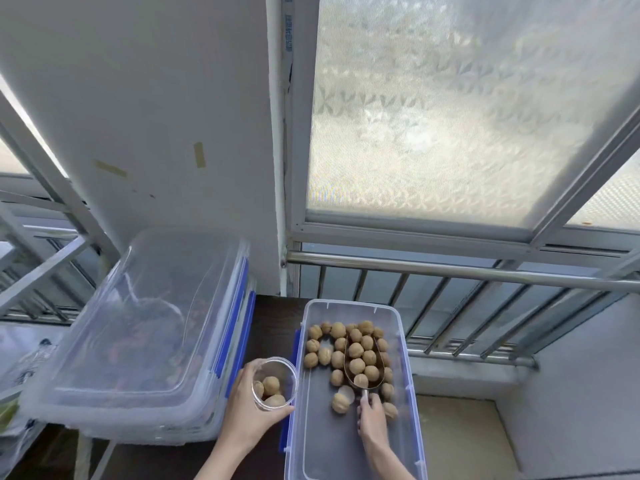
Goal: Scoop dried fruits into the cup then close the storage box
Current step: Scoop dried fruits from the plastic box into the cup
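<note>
An open clear storage box [408, 362] with blue latches lies on the dark table and holds several round tan dried fruits [322, 355] at its far half. My right hand [372, 419] is shut on the handle of a metal scoop [379, 372], which rests inside the box with several fruits in its bowl. My left hand [247, 407] grips a clear plastic cup [275, 382] just left of the box's rim. The cup is upright and has three fruits in it.
A stack of large clear lidded bins [145, 334] with blue latches sits to the left of the cup. A metal railing [467, 271] and frosted window rise behind the box. The table's right edge drops off beside the box to a floor below.
</note>
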